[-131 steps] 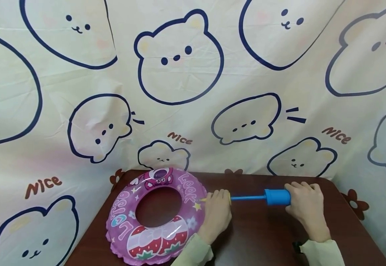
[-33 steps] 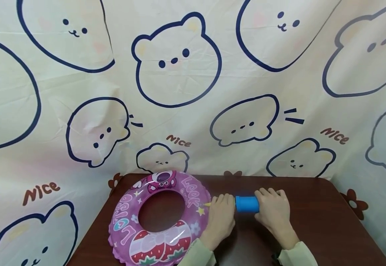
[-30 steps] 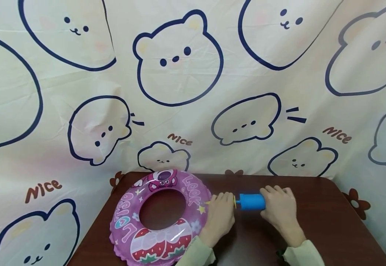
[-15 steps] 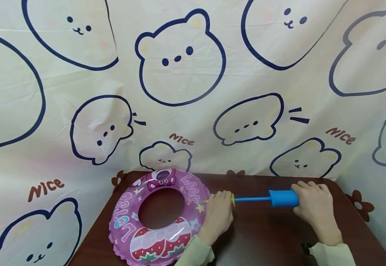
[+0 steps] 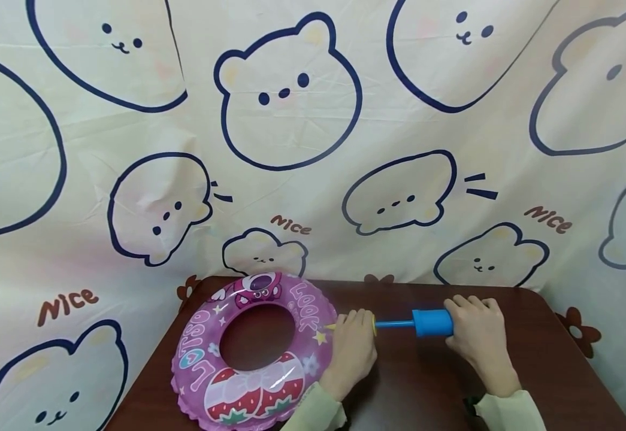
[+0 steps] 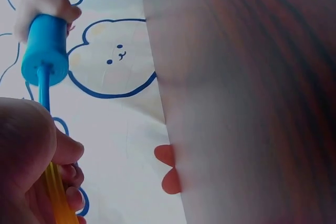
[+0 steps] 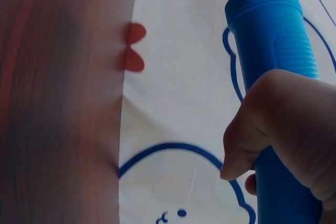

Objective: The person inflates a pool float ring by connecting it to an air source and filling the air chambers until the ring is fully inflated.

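A pink swim ring (image 5: 253, 350) with strawberries and a bear print lies on the left of the dark wooden table (image 5: 431, 383). My left hand (image 5: 351, 353) grips the yellow barrel (image 6: 58, 195) of a small hand pump, its tip against the ring's right side. My right hand (image 5: 477, 341) grips the blue pump handle (image 5: 432, 322) (image 7: 275, 51) (image 6: 44, 51), with a short stretch of blue rod (image 5: 393, 324) showing between the hands.
A cream cloth backdrop (image 5: 302, 137) printed with blue-outlined bears and "Nice" hangs behind and around the table. The table's right half (image 5: 550, 359) is bare wood, and its back edge meets the cloth.
Over the last second the right hand pulled the blue handle out to the right, then pushed it partway back toward the left hand. The left hand and the ring stayed put.
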`<state>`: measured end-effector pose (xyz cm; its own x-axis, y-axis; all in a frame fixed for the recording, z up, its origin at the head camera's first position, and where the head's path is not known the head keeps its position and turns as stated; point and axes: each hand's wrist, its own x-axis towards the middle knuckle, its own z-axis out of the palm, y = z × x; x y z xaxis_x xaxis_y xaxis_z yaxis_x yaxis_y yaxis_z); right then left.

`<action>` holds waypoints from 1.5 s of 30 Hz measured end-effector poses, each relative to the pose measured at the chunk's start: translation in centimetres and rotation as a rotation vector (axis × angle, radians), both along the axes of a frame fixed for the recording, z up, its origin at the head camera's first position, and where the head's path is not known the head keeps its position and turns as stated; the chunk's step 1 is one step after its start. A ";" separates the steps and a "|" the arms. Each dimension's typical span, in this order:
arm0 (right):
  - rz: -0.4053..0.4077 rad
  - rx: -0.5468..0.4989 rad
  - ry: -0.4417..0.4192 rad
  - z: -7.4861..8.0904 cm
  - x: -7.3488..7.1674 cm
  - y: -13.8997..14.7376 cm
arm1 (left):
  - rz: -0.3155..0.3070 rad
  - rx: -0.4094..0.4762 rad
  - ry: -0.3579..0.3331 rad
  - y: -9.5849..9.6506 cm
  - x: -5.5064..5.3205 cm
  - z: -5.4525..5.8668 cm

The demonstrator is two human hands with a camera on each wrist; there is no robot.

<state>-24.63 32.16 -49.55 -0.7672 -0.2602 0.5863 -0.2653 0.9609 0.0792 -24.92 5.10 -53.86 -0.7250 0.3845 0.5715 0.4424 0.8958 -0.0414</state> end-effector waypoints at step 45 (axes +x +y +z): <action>0.093 0.085 -0.183 0.3 0.3 -6.1 | 0.055 0.349 -0.580 -9.4 3.4 4.5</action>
<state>-24.34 26.01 -49.27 -0.8292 -0.3771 0.4126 -0.3698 0.9236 0.1009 -21.57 -4.31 -49.34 -0.9649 0.2021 0.1678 0.2593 0.8355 0.4845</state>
